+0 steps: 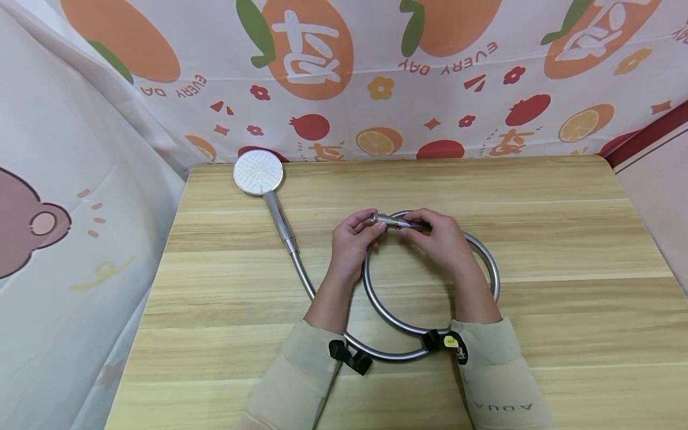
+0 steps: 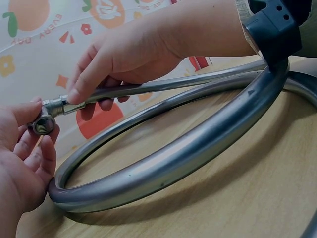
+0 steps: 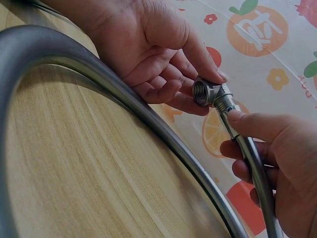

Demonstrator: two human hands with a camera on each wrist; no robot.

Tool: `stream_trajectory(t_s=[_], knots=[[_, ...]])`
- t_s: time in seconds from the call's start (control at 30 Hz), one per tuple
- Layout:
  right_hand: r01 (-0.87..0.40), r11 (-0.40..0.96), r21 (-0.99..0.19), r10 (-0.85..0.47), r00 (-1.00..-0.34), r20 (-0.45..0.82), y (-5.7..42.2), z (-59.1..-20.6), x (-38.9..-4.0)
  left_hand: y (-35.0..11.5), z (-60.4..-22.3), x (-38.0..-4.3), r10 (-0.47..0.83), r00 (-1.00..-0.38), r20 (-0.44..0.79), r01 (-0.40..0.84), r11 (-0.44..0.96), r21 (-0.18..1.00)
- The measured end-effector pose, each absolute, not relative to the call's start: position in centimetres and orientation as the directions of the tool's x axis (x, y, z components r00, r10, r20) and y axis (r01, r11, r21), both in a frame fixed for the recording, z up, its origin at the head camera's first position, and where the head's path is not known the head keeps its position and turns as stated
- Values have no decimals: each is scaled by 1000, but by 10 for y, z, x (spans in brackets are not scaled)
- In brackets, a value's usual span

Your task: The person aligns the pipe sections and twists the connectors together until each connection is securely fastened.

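My left hand (image 1: 352, 242) pinches a metal elbow fitting (image 3: 202, 92) between thumb and fingers; its threaded round opening shows in both wrist views. My right hand (image 1: 438, 236) grips the end of a grey shower hose (image 2: 173, 171), with the thumb on the metal nut (image 2: 74, 106) at the fitting. Fitting and nut are joined in line, some thread (image 3: 225, 103) showing between them. From there the hose loops round under both forearms. Its other end runs up to a round shower head (image 1: 258, 172), lying at the left with the spray face up.
The wood-grain table (image 1: 564, 251) carries everything. A fruit-printed cloth (image 1: 457, 101) hangs behind its far edge, and a pale curtain (image 1: 80, 179) hangs at the left. Black wrist straps (image 1: 349, 356) sit over the sleeves, close above the hose.
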State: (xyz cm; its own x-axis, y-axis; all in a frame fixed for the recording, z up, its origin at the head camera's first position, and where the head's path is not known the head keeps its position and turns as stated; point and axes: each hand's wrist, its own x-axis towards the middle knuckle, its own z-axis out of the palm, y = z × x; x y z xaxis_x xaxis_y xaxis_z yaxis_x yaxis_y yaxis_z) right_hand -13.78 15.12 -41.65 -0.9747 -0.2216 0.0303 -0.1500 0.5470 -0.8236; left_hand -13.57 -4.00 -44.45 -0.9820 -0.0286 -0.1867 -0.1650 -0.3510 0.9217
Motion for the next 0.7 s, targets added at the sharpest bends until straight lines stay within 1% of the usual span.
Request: stream_trajectory(t_s=[0.7], knots=[[-160,518,-840,-226,-973,45,151,-418,-139,-40,-445,-135,-24,-984,-175,-156,-344,926]])
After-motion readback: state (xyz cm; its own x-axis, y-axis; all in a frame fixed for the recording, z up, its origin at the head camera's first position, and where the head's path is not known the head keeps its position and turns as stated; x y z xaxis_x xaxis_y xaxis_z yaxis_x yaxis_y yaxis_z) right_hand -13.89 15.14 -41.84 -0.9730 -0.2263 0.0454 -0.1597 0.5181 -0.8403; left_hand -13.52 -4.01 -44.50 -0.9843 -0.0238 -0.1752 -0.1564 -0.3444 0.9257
